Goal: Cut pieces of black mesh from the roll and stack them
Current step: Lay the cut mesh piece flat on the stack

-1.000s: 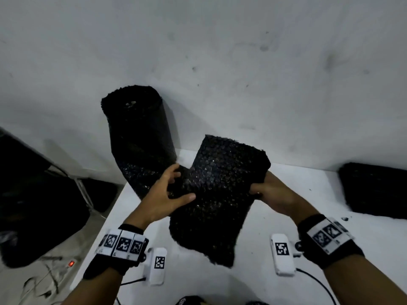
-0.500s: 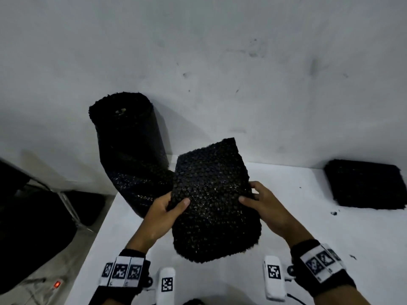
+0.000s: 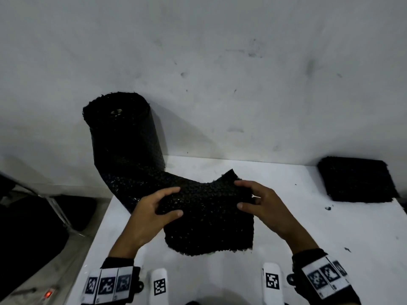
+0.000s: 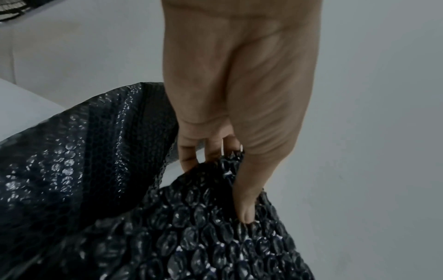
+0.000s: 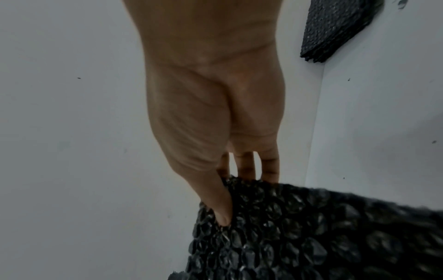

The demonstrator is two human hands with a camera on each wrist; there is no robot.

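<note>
Both hands pinching the loose end of the black mesh (image 3: 209, 216) over the white table (image 3: 330, 238).

The sheet's long axis runs from the near table edge back and left to the roll (image 3: 123, 137), which stands upright at the far-left corner by the wall. Left hand (image 3: 149, 214) grips the left edge, thumb on top; right hand (image 3: 262, 208) clamps the right edge likewise. The wrist views show the bubbly texture up close; only the right wrist shows the layered edge of the cut stack (image 5: 335, 28), far right.
</note>
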